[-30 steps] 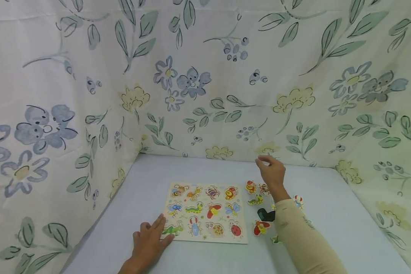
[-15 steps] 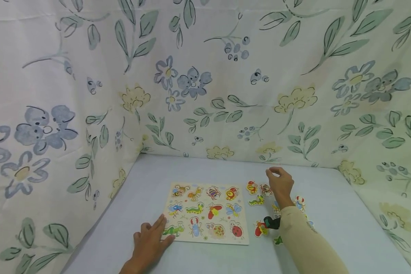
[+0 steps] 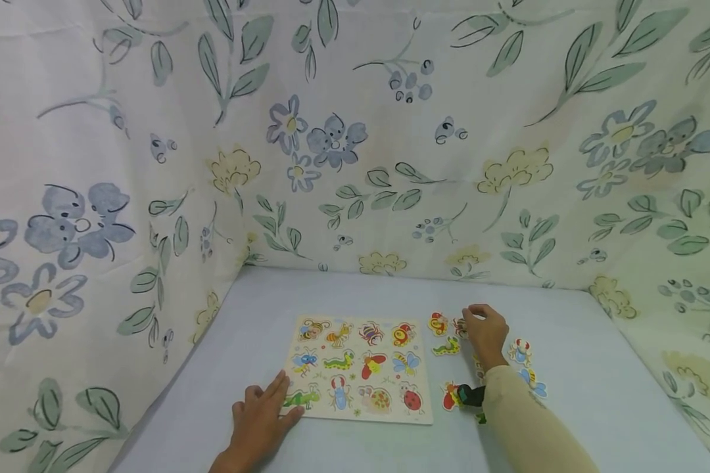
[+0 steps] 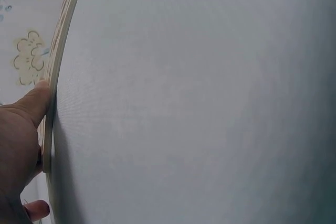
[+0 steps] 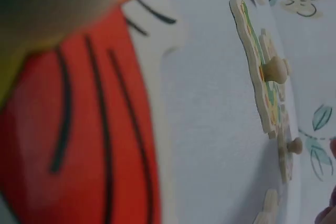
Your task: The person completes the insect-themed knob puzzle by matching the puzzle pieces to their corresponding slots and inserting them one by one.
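A wooden insect puzzle board [image 3: 355, 416] lies flat on the table. My left hand [image 3: 259, 420] rests at its lower left corner, fingers along the left side and thumb at the front edge; in the left wrist view the thumb [image 4: 38, 100] touches the board's edge [image 4: 61, 45]. My right hand [image 3: 488, 334] is at a spider puzzle piece [image 3: 459, 328], with thumb and forefinger curved towards each other. The fingertips partly cover that piece, and whether they grip it is hidden. Next to it lie a ladybird-like piece [image 3: 438, 323] and a caterpillar piece [image 3: 446, 347].
A red-winged insect piece [image 3: 449, 397] lies close below the right wrist, partly behind the black wrist camera [image 3: 472, 395]. Right of the forearm are a beetle piece [image 3: 520, 352] and a dragonfly piece [image 3: 532, 382]. Floral cloth [image 3: 343, 217] hangs around the table.
My right hand has moved down and slightly right, from above the table's back part to the spider piece. The left hand keeps its place on the board.
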Available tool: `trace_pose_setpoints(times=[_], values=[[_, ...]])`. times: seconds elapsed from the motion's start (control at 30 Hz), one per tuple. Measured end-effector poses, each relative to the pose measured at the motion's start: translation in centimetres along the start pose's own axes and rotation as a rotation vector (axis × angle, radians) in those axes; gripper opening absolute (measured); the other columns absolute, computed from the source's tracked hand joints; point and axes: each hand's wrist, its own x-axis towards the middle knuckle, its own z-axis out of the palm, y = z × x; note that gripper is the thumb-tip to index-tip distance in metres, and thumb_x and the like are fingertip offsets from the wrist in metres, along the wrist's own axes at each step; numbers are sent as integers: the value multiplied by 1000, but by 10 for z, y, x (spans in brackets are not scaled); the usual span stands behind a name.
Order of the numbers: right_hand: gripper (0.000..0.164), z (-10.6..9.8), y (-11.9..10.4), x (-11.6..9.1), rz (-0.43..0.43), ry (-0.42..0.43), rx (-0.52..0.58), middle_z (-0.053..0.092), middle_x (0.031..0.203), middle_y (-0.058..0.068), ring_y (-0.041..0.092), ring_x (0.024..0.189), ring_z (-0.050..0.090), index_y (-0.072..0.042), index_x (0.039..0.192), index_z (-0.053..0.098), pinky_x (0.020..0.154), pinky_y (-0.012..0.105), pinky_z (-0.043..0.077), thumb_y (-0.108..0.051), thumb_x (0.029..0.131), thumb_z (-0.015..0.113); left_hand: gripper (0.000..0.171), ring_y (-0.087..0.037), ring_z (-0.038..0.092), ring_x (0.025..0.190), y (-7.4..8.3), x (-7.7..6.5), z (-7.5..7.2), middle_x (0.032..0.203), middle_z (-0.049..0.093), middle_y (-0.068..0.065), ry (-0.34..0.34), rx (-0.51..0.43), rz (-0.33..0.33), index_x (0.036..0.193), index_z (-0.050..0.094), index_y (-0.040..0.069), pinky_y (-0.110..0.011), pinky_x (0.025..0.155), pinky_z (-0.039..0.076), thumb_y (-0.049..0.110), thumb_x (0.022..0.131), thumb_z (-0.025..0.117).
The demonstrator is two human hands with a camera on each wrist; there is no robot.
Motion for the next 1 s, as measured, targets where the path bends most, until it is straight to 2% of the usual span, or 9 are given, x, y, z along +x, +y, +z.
trace_pose_setpoints(times=[0.1, 0.37, 0.63, 0.8, 1.0], values=[[23, 0, 3, -2, -3, -31, -18, 67, 108, 17, 33, 105, 54, -4, 102, 69, 83, 47, 40, -24, 92, 66, 78, -31, 41, 104, 0, 0, 1, 150, 39, -5, 0, 7, -3, 141, 50, 9, -48, 75, 29, 57, 82, 67], [25, -1, 5, -5, 77, -140, -48, 64, 108, 15, 31, 101, 51, -3, 107, 66, 83, 45, 41, -24, 93, 65, 79, -31, 41, 103, 0, 1, 1, 150, 39, -5, 9, 9, -1, 141, 50, 8, -48, 74, 29, 57, 82, 68], [24, -1, 5, -4, 71, -153, -123, 65, 100, 15, 31, 93, 52, -2, 104, 67, 76, 43, 44, -22, 92, 66, 79, -33, 40, 106, 0, 2, 2, 151, 37, -6, 5, -9, -2, 141, 49, 8, -49, 75, 29, 56, 82, 68], [22, 1, 5, -2, 38, -150, -146, 65, 96, 14, 32, 94, 48, -1, 101, 67, 78, 45, 40, -21, 91, 67, 79, -33, 40, 105, 2, 3, 1, 151, 38, -7, 17, -10, -4, 141, 48, 6, -50, 76, 29, 54, 82, 70], [19, 2, 4, -4, 49, -146, -152, 63, 94, 15, 33, 95, 46, -1, 99, 67, 82, 48, 38, -18, 90, 67, 79, -33, 41, 106, 2, 2, 1, 151, 38, -7, 18, 2, -2, 142, 48, 6, -50, 76, 29, 53, 82, 70]])
